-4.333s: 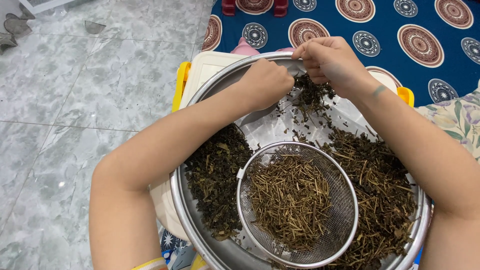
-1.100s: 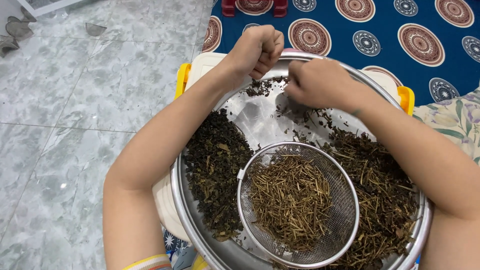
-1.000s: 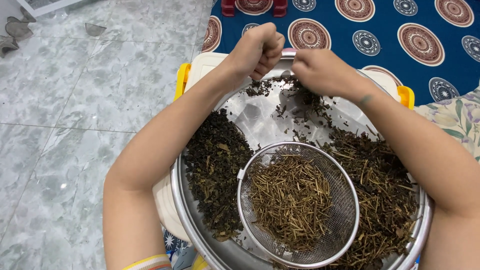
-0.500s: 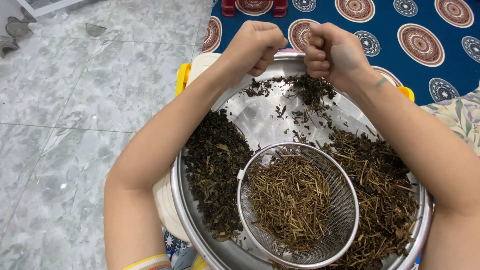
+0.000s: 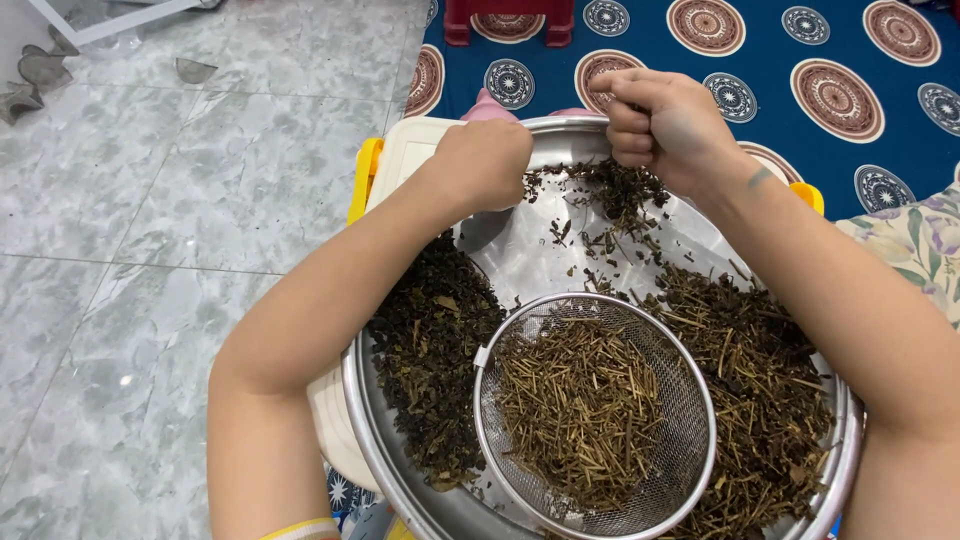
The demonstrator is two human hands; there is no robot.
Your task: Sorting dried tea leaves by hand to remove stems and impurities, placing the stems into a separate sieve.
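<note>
Grey marbled floor tiles point(image 5: 150, 230) lie left of the wide round stainless-steel basin point(image 5: 520, 250); blue patterned mat with round medallions point(image 5: 800, 60) sits beyond its far rim

Change vs half a second ago: left hand point(image 5: 485, 165) has dropped from the far rim down into the basin, fist now resting at the far-left inside edge. Right hand point(image 5: 665, 125) stays raised over the far rim, shifted slightly toward the basin's centre

Grip state:
- left hand: curled shut, fingers tucked under; can't tell if anything is pinched inside
- right hand: fingers folded narrow around a small pinch of dark dried leaf bits, a few strands showing at the fingertips point(image 5: 625, 110)

Loose scatter of dark dried leaves point(image 5: 610, 195) sits on the basin's bare far floor, right under the right hand, and looks a bit more spread than a second ago

Other contents, unchanged:
- heap of dark green-black crumbled leaf point(image 5: 430, 350) along the basin's left side
- pile of brown stems mixed with leaf point(image 5: 760, 400) along its right side
- round wire-mesh sieve full of straw-coloured stalks point(image 5: 595, 415) in the near middle, between the two heaps

Judgement: hands are mid-cycle, picking through the far scatter; the left going down reads as the next grab. Right-side pile is big, so plenty remains unsorted
</note>
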